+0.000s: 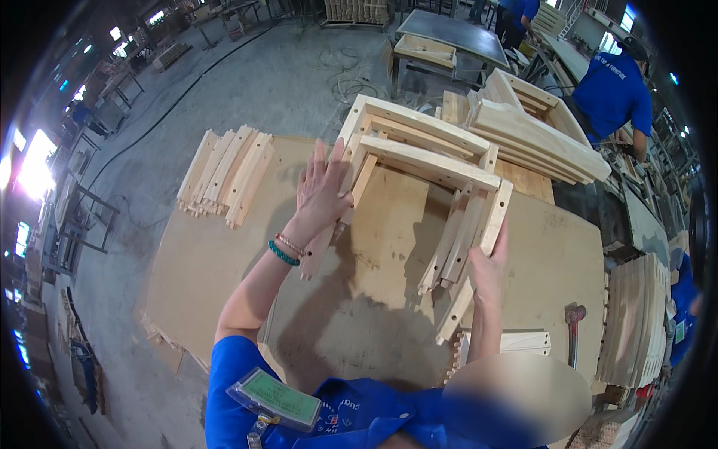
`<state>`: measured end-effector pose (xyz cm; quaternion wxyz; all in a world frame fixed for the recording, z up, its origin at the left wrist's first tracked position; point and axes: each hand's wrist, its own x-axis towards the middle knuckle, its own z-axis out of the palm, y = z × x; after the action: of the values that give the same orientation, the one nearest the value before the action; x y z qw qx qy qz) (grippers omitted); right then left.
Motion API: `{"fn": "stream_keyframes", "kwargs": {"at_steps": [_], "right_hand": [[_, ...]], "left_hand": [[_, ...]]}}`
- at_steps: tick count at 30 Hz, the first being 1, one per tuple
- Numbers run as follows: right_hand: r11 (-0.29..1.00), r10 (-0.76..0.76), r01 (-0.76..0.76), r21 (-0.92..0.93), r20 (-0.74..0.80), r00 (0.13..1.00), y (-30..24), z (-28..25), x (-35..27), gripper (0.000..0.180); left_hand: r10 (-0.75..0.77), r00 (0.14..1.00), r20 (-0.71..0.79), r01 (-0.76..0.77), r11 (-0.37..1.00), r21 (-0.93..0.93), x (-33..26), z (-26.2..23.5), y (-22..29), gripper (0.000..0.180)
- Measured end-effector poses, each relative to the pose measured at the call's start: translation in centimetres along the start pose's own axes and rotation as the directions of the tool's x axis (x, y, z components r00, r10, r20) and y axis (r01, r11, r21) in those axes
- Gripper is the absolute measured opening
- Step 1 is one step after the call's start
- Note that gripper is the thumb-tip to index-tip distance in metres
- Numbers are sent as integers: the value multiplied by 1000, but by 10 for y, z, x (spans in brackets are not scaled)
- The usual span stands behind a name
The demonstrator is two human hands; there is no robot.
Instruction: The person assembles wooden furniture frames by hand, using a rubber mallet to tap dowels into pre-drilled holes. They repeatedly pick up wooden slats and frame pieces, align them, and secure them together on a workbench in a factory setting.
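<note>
- My left hand [321, 193] rests, fingers spread, against the wooden frame [434, 160].
- My right hand [490, 275] has its fingers gripping the right rail [495, 217].
- I'd steady both sides evenly, keeping corners square.

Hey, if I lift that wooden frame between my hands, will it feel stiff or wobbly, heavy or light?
The wooden frame should feel fairly stiff, since its bars look thick and solid. It's probably light for its size, given the wide gaps between bars. It might snag, because slats on its right have unjoined near ends.
</note>
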<state>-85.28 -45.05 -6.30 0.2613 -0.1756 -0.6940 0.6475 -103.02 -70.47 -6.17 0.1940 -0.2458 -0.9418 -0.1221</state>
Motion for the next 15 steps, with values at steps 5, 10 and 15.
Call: {"fn": "stream_keyframes", "kwargs": {"at_steps": [5,10,15], "right_hand": [[994,28,-34,108,63,998,-30,-17,12,81],[995,-73,65,72,110,991,-55,23,78,73],[890,-336,350,-291,98,937,-8,35,139,68]], "left_hand": [[-126,942,312,222,929,-296,24,-47,6,60],[-39,998,58,67,771,-633,84,-44,-32,40],[78,955,287,153,699,-699,132,-15,-50,49]]}}
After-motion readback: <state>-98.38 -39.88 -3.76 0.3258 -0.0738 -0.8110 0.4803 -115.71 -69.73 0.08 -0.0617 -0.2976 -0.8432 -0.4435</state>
